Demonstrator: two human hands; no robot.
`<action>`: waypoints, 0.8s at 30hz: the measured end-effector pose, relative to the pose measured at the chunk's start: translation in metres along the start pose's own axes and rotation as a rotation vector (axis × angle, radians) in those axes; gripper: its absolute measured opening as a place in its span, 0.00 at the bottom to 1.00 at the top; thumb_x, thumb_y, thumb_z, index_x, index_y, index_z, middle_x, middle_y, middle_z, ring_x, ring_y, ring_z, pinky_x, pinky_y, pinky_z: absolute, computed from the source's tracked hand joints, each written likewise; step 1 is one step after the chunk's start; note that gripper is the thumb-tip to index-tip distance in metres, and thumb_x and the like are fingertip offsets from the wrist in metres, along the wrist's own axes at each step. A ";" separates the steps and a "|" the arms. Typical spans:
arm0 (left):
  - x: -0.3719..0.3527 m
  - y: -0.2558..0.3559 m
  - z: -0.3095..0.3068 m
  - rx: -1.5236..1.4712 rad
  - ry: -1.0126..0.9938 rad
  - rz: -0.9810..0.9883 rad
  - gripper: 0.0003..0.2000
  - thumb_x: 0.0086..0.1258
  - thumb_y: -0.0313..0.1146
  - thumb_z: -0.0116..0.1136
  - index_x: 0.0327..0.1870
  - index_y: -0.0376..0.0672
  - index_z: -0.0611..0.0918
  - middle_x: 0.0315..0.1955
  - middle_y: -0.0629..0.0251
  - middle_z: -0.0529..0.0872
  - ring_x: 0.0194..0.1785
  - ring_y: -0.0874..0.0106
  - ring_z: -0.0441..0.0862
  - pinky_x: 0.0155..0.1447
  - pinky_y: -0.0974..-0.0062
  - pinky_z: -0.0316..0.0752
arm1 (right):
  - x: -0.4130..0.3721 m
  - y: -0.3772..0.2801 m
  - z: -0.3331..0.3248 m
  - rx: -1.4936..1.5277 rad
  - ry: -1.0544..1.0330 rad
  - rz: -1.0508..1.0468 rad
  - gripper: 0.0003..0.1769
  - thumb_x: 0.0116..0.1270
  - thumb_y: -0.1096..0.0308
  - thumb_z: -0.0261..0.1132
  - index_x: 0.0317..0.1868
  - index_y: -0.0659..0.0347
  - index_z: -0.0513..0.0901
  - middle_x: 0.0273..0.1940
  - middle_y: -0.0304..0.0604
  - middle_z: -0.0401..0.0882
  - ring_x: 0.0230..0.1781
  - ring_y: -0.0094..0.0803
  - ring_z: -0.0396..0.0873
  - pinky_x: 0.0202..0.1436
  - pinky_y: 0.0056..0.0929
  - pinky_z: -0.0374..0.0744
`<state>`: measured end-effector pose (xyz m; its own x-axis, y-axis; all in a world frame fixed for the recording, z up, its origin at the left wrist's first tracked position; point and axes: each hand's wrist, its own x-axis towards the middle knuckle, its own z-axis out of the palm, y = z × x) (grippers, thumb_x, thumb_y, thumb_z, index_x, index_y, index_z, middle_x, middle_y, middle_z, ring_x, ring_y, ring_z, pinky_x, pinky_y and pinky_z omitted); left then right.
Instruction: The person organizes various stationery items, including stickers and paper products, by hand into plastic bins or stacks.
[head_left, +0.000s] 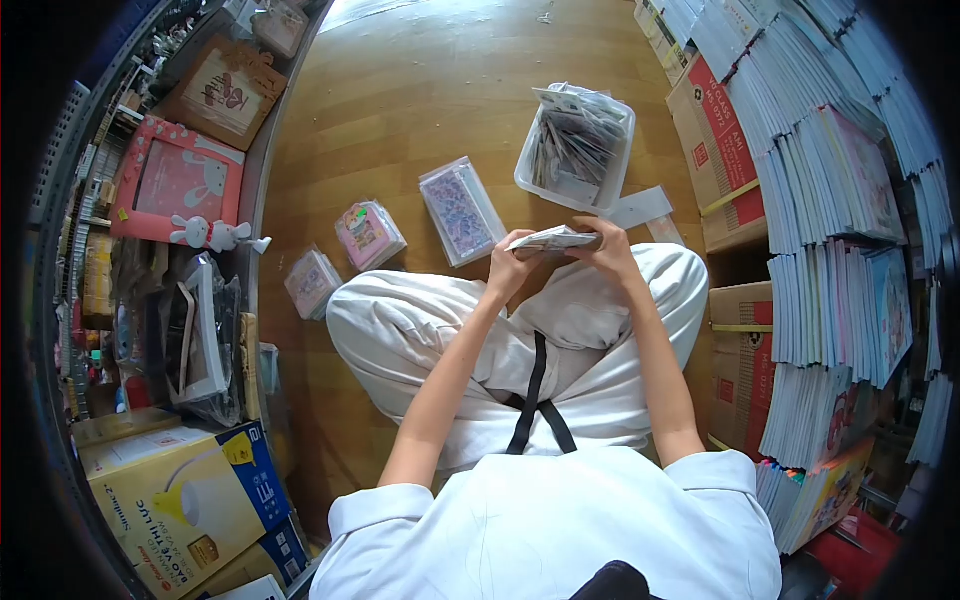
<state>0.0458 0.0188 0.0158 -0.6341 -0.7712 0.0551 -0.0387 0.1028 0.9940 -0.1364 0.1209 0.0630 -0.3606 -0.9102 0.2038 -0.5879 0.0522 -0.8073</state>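
My left hand [509, 266] and my right hand [610, 256] are both closed around a small stack of flat packets [555, 239], held above my crossed legs. What is printed on the packets cannot be made out. Just beyond my right hand is a white plastic basket [627, 165], filled with thin packets [578, 150] standing on edge. To the left on the floor lie a stack of purple-patterned packets [462, 210], a pink stack [370, 235] and a smaller pale stack [313, 283], all in clear wrapping.
Flat clear sleeves [641, 207] lie beside the basket on the wooden floor [400, 110]. Shelves on the left hold a pink picture frame [180, 180] and a yellow lamp box [180, 490]. Stacked notebooks [830, 310] and cardboard boxes [715, 150] line the right.
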 end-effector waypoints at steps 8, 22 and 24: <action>-0.001 -0.001 0.007 0.046 -0.009 0.070 0.21 0.58 0.26 0.69 0.54 0.36 0.77 0.45 0.59 0.85 0.45 0.72 0.83 0.52 0.74 0.77 | -0.004 0.016 0.003 0.526 0.141 0.409 0.33 0.53 0.70 0.73 0.59 0.68 0.73 0.54 0.47 0.79 0.55 0.33 0.77 0.57 0.29 0.77; -0.007 0.019 -0.002 0.021 -0.103 -0.184 0.18 0.58 0.23 0.69 0.50 0.34 0.79 0.44 0.64 0.85 0.45 0.78 0.81 0.51 0.77 0.77 | -0.019 0.040 0.012 0.058 0.240 0.371 0.14 0.60 0.75 0.63 0.47 0.68 0.83 0.42 0.51 0.84 0.42 0.34 0.84 0.47 0.28 0.79; -0.005 0.007 -0.002 -0.169 -0.124 -0.168 0.19 0.57 0.23 0.69 0.51 0.34 0.79 0.44 0.64 0.85 0.45 0.77 0.81 0.52 0.77 0.77 | -0.020 0.037 0.010 0.121 0.260 0.407 0.13 0.61 0.75 0.62 0.47 0.69 0.83 0.40 0.50 0.85 0.39 0.33 0.85 0.45 0.28 0.80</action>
<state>0.0503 0.0223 0.0227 -0.7201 -0.6845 -0.1137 -0.0284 -0.1346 0.9905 -0.1437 0.1365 0.0232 -0.7214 -0.6922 -0.0220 -0.2792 0.3198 -0.9054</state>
